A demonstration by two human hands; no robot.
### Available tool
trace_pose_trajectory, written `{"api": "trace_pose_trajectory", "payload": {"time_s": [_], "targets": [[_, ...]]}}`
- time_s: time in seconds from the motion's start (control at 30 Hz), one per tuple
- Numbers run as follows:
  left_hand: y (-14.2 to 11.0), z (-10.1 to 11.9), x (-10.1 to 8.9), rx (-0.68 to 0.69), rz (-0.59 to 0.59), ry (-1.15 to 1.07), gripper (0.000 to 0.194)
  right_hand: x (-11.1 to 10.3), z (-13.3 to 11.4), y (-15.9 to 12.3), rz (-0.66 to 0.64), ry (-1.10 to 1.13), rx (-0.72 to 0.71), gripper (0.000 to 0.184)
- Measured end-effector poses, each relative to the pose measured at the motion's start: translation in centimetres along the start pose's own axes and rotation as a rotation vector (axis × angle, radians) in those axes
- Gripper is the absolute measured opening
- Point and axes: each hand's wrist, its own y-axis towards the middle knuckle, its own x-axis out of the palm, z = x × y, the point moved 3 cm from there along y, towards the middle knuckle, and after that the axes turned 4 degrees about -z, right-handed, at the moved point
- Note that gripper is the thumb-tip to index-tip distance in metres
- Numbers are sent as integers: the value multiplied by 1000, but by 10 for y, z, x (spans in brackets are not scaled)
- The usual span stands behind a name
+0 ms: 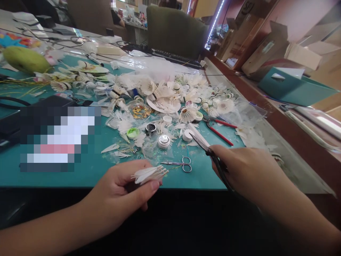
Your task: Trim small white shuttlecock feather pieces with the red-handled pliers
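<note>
My left hand (128,188) pinches a small bunch of white feather pieces (150,174) between thumb and fingers, just off the table's front edge. In my right hand (239,167) is a pair of black-handled scissors (204,145), its blades pointing up and left, away from the feathers. Between the hands, small silver scissors (183,164) lie on the green mat (87,177). Beyond them stand a jar with a silver lid (163,141), a pot of bright green paint (132,133) and a black pot (150,128).
Many feather shuttlecocks (186,113) and loose feathers crowd the middle of the table. Red-handled pliers (220,133) lie at right. Gold pieces (141,111) sit in a clear dish. A green fruit (25,59) is at left; a teal box (295,87) stands at right. A chair (173,33) is behind.
</note>
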Motion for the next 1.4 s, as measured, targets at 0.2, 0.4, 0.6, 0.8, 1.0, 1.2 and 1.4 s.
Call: {"api": "trace_pose_trajectory", "payload": {"time_s": [0.2, 0.4, 0.6, 0.8, 1.0, 1.2, 1.4], "targets": [[-2, -11, 6, -203, -124, -226, 32, 11, -3, 10, -244, -181, 62, 16], [-5, -9, 10, -259, -168, -336, 22, 7, -6, 2, -50, 127, -64, 20], [-1, -4, 12, -291, -206, -280, 23, 10, -34, 7, -62, 924, -45, 18], [-7, -7, 21, -397, -325, -217, 33, 27, -61, 9, -355, 1595, 0, 23], [-9, -9, 21, -402, -338, -159, 46, 31, -66, 7, -515, 1663, -42, 16], [-7, -10, 19, -345, -285, -158, 47, 35, -67, 10, -431, 1764, 31, 19], [-9, -9, 21, -318, -250, -129, 43, 39, -73, 13, -344, 1786, 88, 31]]}}
